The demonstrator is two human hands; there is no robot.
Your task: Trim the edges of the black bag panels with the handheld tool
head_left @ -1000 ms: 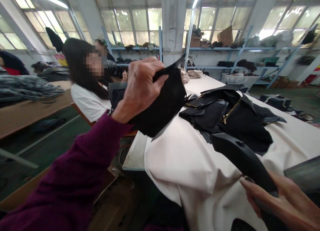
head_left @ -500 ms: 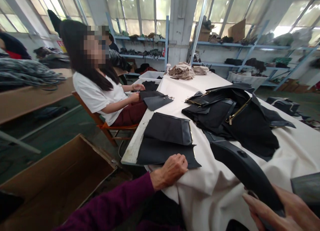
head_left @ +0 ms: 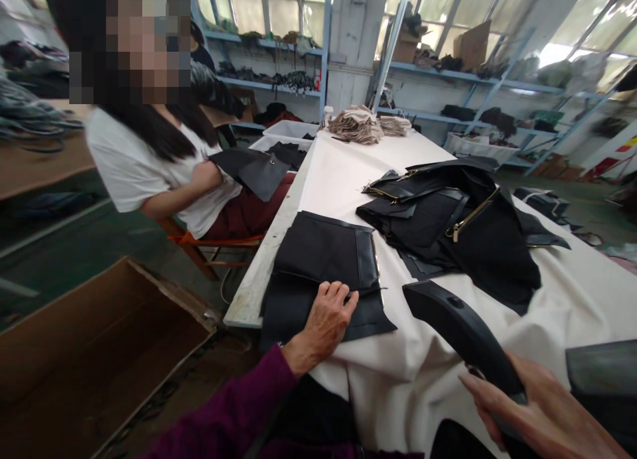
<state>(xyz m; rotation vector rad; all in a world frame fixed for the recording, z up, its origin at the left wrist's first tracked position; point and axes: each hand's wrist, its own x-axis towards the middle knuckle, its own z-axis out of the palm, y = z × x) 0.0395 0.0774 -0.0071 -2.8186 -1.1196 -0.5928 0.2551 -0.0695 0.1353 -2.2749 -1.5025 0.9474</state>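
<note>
My left hand [head_left: 323, 326], in a purple sleeve, has its fingers curled at the lower edge of a black fabric piece [head_left: 321, 247] with a gold zipper along its right side. Another black piece [head_left: 298, 310] lies under that hand, near the table's left corner. My right hand [head_left: 532, 406] is wrapped round a black curved handheld tool [head_left: 462, 320], whose wide end points toward the black pieces. Beyond the tool, a heap of black fabric parts [head_left: 448, 227] with gold zippers lies on the pale cloth.
A seated person in a white shirt [head_left: 134, 160] holds dark pieces [head_left: 259, 170] at the table's left side. An open cardboard box [head_left: 99, 353] stands at lower left. Beige stacks [head_left: 355, 124] lie at the table's far end, before blue shelves [head_left: 448, 74].
My left hand has moved from the lower piece's near edge up to the edge of the upper piece. The seated person's dark pieces are raised off the table. The view has shifted slightly.
</note>
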